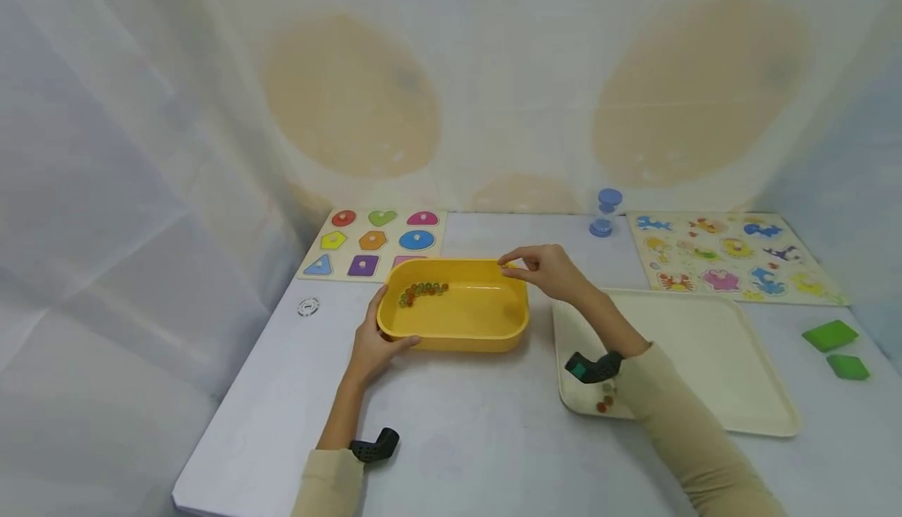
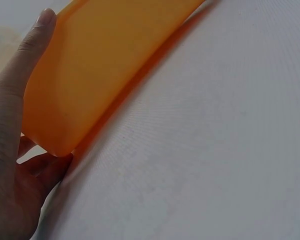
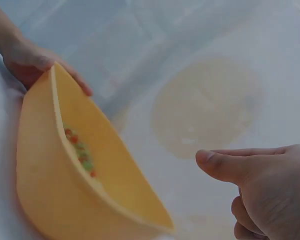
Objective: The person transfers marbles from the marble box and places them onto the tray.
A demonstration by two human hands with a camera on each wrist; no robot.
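Observation:
A yellow plastic bin [image 1: 465,343] stands on the table, its floor sloping in view, with several red and green marbles [image 1: 425,290] gathered at its left side. My left hand [image 1: 371,348] grips the bin's left end, thumb along the near wall and fingers around the far side. In the left wrist view that thumb [image 2: 27,55] lies against the orange-looking wall. Over the bin's far right corner is my right hand [image 1: 553,270], thumb and index finger pinched together around a small marble, mostly hidden by the fingertips. The right wrist view shows the same pinch from the thumb side.
A cream tray [image 1: 690,352] lies to the right, with a few marbles [image 1: 604,403] at its near left corner under my forearm. Behind are a shape puzzle board [image 1: 338,270], an animal puzzle board [image 1: 705,247] and a blue hourglass [image 1: 604,211]. Green blocks [image 1: 830,335] sit far right; a round chip [image 1: 308,307] lies left.

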